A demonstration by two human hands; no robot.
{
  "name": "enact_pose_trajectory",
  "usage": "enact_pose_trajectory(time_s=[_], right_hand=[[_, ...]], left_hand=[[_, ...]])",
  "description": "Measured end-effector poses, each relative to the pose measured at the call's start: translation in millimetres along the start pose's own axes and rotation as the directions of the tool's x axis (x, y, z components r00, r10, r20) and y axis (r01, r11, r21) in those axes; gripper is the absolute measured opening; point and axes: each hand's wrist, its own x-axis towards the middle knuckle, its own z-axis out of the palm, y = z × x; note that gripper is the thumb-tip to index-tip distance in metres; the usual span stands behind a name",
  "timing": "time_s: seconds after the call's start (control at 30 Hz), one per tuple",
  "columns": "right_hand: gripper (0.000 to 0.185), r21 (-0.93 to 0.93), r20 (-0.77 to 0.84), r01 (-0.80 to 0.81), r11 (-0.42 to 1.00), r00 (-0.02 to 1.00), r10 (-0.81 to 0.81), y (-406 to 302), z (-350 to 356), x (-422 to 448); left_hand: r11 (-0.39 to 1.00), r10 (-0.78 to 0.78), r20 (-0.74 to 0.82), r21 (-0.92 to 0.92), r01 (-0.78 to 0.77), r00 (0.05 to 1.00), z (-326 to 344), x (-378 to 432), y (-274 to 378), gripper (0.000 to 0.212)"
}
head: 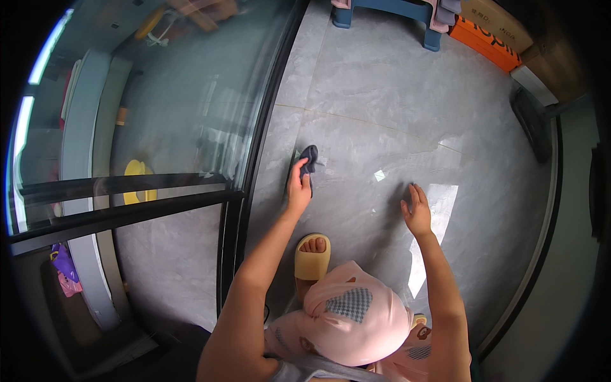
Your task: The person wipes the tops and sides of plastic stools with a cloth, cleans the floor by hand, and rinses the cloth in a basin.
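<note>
My left hand (299, 188) grips a small dark cloth item (310, 159), bunched up with part of it hanging below the fingers. It is over the grey tiled floor (372, 86), beside the black frame of a glass door. My right hand (417, 212) holds nothing; its fingers are somewhat apart, over the floor near a bright patch of light. Whether it touches the floor I cannot tell. Below my hands are my pink patterned trousers (353, 324) and a foot in a yellow slide sandal (312, 258).
A black-framed glass door (191, 95) stands to the left, with a yellow object (138, 181) beyond it. Blue and pink plastic stools (391, 9) are at the top. An orange box (487, 43), cardboard and a dark flat object (530, 124) line the right wall.
</note>
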Motion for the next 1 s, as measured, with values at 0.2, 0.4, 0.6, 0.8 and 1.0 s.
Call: enact_pose_trajectory(time_s=[0.2, 0.4, 0.6, 0.8, 1.0], right_hand=[[0.043, 0.061, -0.062, 0.005, 0.998, 0.998, -0.002, -15, -7, 16], [0.043, 0.087, -0.057, 0.023, 0.996, 0.998, -0.019, -48, 8, 29], [0.040, 0.059, -0.026, 0.012, 0.998, 1.000, -0.011, -55, 19, 26], [0.036, 0.070, -0.108, -0.015, 0.997, 0.994, 0.022, -60, 18, 38], [0.035, 0.103, -0.168, -0.072, 0.992, 0.982, 0.089, -62, 10, 45]], left_hand=[[0.968, 0.041, -0.228, 0.250, 0.018, 0.973, -45, 51, -1, 0.051], [0.571, -0.156, -0.048, 0.810, 0.130, 0.987, -6, 51, -32, 0.059], [0.642, 0.032, 0.195, 0.748, -0.170, 0.980, 48, 47, -13, 0.062], [0.804, 0.233, 0.501, 0.383, -0.455, 0.833, 49, 43, 13, 0.047], [0.732, 0.082, 0.253, 0.641, -0.230, 0.964, 62, 74, 10, 0.056]])
